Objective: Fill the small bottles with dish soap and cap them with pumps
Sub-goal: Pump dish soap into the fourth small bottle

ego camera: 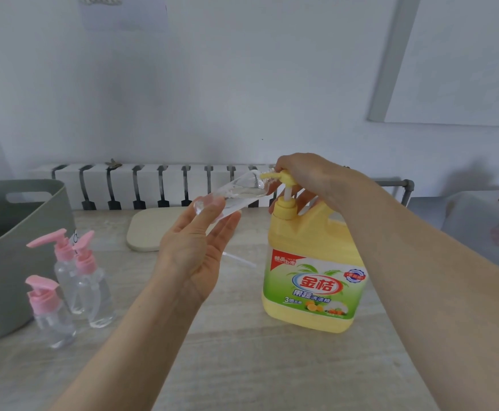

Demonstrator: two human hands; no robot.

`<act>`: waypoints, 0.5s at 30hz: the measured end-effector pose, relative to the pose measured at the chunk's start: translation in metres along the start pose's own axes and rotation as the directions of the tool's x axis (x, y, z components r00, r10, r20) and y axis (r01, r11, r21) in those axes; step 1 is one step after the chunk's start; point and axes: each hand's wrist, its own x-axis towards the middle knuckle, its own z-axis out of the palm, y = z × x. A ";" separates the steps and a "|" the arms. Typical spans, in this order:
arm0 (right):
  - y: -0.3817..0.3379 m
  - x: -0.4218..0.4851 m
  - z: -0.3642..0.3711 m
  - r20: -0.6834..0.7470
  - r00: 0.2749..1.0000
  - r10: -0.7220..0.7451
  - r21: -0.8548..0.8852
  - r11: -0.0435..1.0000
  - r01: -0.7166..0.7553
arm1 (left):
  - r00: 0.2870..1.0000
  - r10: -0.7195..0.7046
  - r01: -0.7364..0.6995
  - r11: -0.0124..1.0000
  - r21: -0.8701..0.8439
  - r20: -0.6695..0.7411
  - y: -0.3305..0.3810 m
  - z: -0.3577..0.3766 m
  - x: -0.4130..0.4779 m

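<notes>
A large yellow dish soap jug (313, 280) stands on the table right of centre. My right hand (304, 173) rests on top of its yellow pump head (285, 178), fingers curled over it. My left hand (196, 247) holds a small clear bottle (236, 192) tilted on its side, with the open neck against the pump's spout. Some clear liquid lies inside the bottle. Three small clear bottles with pink pumps (73, 280) stand at the left.
A grey plastic basket (8, 250) sits at the far left edge. A pale cutting board (147, 229) lies behind my left hand. A thin white pump tube (239, 259) lies on the table. A white radiator (153, 185) lines the wall.
</notes>
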 end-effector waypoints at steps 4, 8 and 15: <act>0.000 0.000 0.000 0.011 1.000 0.000 -0.067 0.998 0.001 | 1.000 -0.003 0.003 1.000 0.004 0.008 0.000 0.001 0.001; 0.001 0.002 0.000 0.032 0.999 0.001 -0.124 0.992 0.003 | 1.000 -0.011 0.011 1.000 0.001 -0.008 0.000 -0.001 0.002; -0.007 -0.002 -0.002 0.116 0.992 0.041 -0.208 0.978 -0.016 | 1.000 -0.022 0.022 1.000 -0.007 -0.005 -0.002 -0.003 0.002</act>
